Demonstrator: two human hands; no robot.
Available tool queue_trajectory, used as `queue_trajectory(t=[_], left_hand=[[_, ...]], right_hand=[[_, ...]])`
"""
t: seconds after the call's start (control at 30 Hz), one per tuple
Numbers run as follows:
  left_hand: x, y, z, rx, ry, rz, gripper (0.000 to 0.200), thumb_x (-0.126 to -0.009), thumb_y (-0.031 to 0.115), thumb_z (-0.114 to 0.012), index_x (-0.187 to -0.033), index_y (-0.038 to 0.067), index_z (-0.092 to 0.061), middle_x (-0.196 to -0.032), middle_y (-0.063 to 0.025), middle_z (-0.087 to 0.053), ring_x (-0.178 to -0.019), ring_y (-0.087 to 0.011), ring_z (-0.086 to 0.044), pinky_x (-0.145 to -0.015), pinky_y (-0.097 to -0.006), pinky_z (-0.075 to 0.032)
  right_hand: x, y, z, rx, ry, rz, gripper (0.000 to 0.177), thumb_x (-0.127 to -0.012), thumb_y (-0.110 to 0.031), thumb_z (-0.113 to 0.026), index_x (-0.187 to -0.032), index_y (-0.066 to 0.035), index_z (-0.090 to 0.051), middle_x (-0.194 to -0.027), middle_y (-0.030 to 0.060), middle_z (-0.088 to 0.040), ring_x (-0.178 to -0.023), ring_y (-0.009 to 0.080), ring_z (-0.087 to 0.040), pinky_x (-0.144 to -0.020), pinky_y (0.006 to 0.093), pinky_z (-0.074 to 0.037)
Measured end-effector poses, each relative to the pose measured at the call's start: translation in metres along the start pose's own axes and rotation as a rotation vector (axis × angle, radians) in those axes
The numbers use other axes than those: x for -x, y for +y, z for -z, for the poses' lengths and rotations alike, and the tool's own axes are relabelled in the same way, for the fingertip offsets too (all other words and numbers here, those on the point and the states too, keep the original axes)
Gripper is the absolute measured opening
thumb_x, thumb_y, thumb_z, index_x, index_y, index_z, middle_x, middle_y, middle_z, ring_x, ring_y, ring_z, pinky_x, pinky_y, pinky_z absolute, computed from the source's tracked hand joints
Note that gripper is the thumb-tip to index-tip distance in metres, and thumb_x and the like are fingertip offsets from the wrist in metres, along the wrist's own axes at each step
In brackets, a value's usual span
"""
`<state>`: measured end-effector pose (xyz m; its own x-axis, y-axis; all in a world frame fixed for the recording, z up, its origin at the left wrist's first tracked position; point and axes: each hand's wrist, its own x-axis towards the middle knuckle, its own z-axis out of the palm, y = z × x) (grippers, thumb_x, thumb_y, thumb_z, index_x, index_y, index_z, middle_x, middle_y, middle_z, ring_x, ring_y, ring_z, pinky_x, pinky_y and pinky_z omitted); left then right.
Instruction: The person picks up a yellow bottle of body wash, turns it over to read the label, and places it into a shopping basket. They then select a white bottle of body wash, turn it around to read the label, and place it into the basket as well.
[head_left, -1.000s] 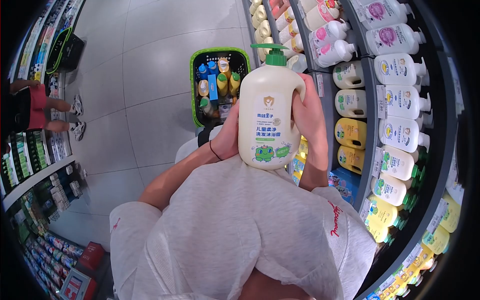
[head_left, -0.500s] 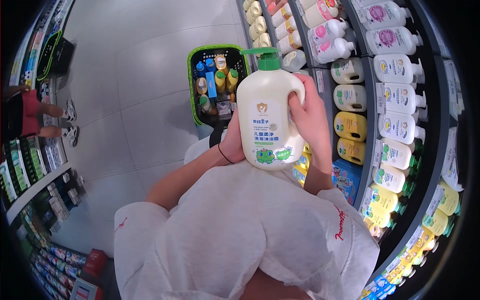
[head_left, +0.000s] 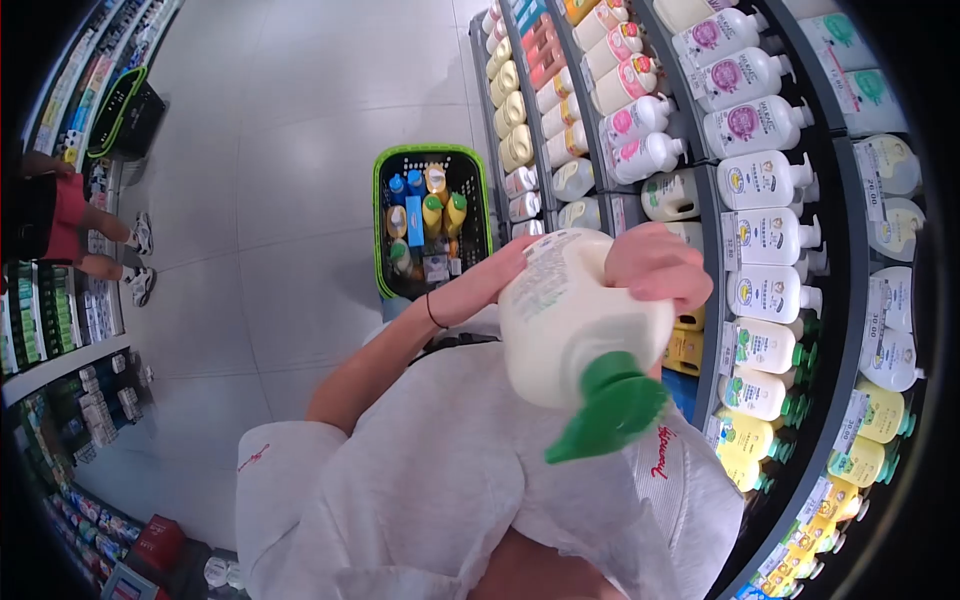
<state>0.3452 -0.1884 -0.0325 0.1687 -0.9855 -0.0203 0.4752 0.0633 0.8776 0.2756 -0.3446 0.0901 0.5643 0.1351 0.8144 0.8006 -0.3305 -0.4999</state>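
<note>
A large cream pump bottle of hair and body wash (head_left: 540,335) is tipped over in front of my chest, its green pump head (head_left: 610,405) pointing toward me. My right hand (head_left: 660,265) is closed around the bottle's side handle. Against the bottle's left side, near its base, rests my left hand (head_left: 485,285), with its fingertips partly hidden. Small print shows on the bottle's far left face, blurred. Just beyond my hands, a black shopping basket with a green rim (head_left: 380,225) stands on the floor with several bottles and a blue box (head_left: 414,220) inside.
Shelves of pump bottles (head_left: 765,235) run along my right, close to my right arm. More shelving (head_left: 60,370) lines the far left side of the aisle. A person in red shorts (head_left: 70,215) stands there near another black basket (head_left: 135,115). Grey tiled floor (head_left: 290,190) lies between.
The bottle has turned from upright, front label facing me, to tipped with its pump toward me. My right hand has kept its handle grip. The view has shifted slightly.
</note>
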Motion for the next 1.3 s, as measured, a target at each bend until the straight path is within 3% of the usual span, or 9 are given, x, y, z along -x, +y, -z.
queue_trajectory(t=[0.13, 0.3, 0.37, 0.43, 0.7, 0.9, 1.0, 1.03, 1.3], left_hand=[[0.015, 0.031, -0.017, 0.122, -0.190, -0.043, 0.057, -0.092, 0.027, -0.051, -0.138, 0.006, -0.024, -0.125, -0.0070, -0.048, -0.110, -0.0120, -0.046, -0.091, -0.0301, -0.040], [0.019, 0.044, -0.022, -0.056, -0.487, 0.082, 0.068, -0.089, 0.035, -0.054, -0.140, 0.002, -0.024, -0.123, -0.0147, -0.051, -0.113, -0.0192, -0.049, -0.097, -0.0346, -0.036], [0.012, 0.040, -0.028, -0.146, -0.731, -0.040, 0.050, -0.091, 0.019, -0.050, -0.135, 0.001, -0.035, -0.129, -0.0132, -0.050, -0.114, -0.0180, -0.050, -0.097, -0.0297, -0.036], [0.013, 0.047, -0.034, -0.202, -0.658, 0.086, 0.046, -0.091, 0.019, -0.050, -0.132, 0.000, -0.039, -0.127, -0.0133, -0.051, -0.113, -0.0184, -0.051, -0.097, -0.0295, -0.036], [0.023, 0.033, -0.023, -0.345, -0.336, 0.315, 0.041, -0.091, 0.018, -0.049, -0.127, 0.000, -0.044, -0.119, -0.0123, -0.057, -0.101, -0.0187, -0.055, -0.088, -0.0299, -0.041], [0.010, 0.017, -0.007, -0.746, 0.178, 0.301, 0.024, -0.090, 0.018, -0.051, -0.103, 0.000, -0.061, -0.088, -0.0099, -0.065, -0.081, -0.0162, -0.059, -0.075, -0.0301, -0.046], [0.006, 0.004, 0.004, -0.614, 0.229, 0.262, 0.023, -0.091, 0.017, -0.050, -0.105, 0.002, -0.060, -0.089, -0.0085, -0.065, -0.080, -0.0148, -0.057, -0.075, -0.0292, -0.046], [0.006, 0.008, 0.008, -0.605, 0.149, 0.380, 0.028, -0.095, 0.016, -0.043, -0.117, 0.001, -0.053, -0.111, -0.0059, -0.058, -0.103, -0.0146, -0.053, -0.089, -0.0283, -0.042], [0.001, 0.000, 0.009, -0.569, 0.176, 0.341, 0.027, -0.094, 0.017, -0.046, -0.111, 0.000, -0.056, -0.100, -0.0057, -0.061, -0.092, -0.0122, -0.053, -0.082, -0.0273, -0.043]], right_hand=[[-0.018, 0.016, 0.043, -0.279, -0.060, 0.158, 0.022, -0.083, -0.016, -0.065, -0.098, -0.008, -0.052, -0.063, 0.0023, -0.056, -0.050, 0.0128, -0.054, -0.044, 0.0219, -0.044], [-0.024, 0.046, 0.020, -1.328, 0.148, 0.204, 0.023, -0.087, -0.021, -0.062, -0.098, -0.005, -0.049, -0.064, 0.0042, -0.057, -0.050, 0.0109, -0.058, -0.045, 0.0217, -0.052], [-0.018, 0.052, 0.004, -1.514, 0.221, 0.249, 0.022, -0.087, -0.021, -0.061, -0.094, -0.004, -0.049, -0.061, 0.0038, -0.056, -0.048, 0.0108, -0.057, -0.044, 0.0216, -0.052], [-0.007, 0.049, -0.008, -1.903, 0.401, 0.074, 0.018, -0.090, -0.016, -0.057, -0.087, -0.002, -0.046, -0.054, 0.0022, -0.053, -0.042, 0.0101, -0.055, -0.041, 0.0213, -0.051], [0.035, 0.068, -0.031, -2.071, 0.227, -0.108, 0.007, -0.090, -0.007, -0.045, -0.085, -0.005, -0.040, -0.048, -0.0020, -0.044, -0.034, 0.0095, -0.045, -0.035, 0.0230, -0.045], [0.057, 0.074, -0.042, -1.936, 0.212, -0.361, 0.010, -0.093, -0.009, -0.043, -0.084, -0.009, -0.038, -0.048, -0.0017, -0.041, -0.034, 0.0107, -0.043, -0.032, 0.0265, -0.043], [0.058, 0.082, -0.046, -2.048, 0.164, -0.279, 0.009, -0.093, -0.010, -0.042, -0.085, -0.010, -0.038, -0.048, -0.0011, -0.041, -0.032, 0.0103, -0.039, -0.032, 0.0264, -0.041], [0.058, 0.085, -0.044, -2.059, 0.168, -0.270, 0.009, -0.094, -0.011, -0.041, -0.085, -0.010, -0.038, -0.048, -0.0011, -0.040, -0.031, 0.0102, -0.039, -0.032, 0.0263, -0.041], [0.060, 0.088, -0.036, -2.085, 0.222, -0.275, 0.008, -0.095, -0.011, -0.039, -0.087, -0.010, -0.037, -0.045, -0.0014, -0.036, -0.030, 0.0091, -0.033, -0.030, 0.0255, -0.037]])
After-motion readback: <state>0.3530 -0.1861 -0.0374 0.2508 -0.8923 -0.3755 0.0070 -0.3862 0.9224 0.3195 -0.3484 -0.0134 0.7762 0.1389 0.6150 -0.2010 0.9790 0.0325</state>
